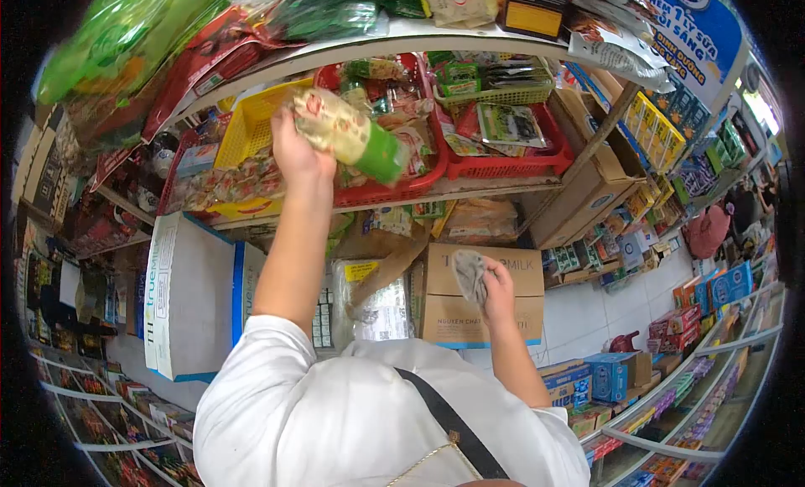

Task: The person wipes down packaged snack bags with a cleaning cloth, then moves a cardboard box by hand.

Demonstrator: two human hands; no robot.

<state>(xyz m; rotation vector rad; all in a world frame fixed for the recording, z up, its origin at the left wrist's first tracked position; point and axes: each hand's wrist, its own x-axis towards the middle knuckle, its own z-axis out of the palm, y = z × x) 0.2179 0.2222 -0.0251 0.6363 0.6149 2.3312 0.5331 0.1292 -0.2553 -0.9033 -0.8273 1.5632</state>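
Note:
My left hand (300,151) is closed on the end of a cream and green packet (348,135), which is tilted and slightly blurred. The packet is raised in front of a shelf, overlapping a red basket (440,172) of small packets in this view. To its left is a yellow basket (243,135) with more packets. Lower on the right, my right hand (500,292) pinches a crumpled grey cloth (470,277). Behind the cloth stands a brown milk carton (444,307).
A second red basket (511,168) and a green basket (495,95) hold packets on the shelf. Bagged goods lie on the upper shelf (335,46). A white and blue carton (197,294) stands at left. Boxes (616,376) line the glass-fronted shelving at lower right.

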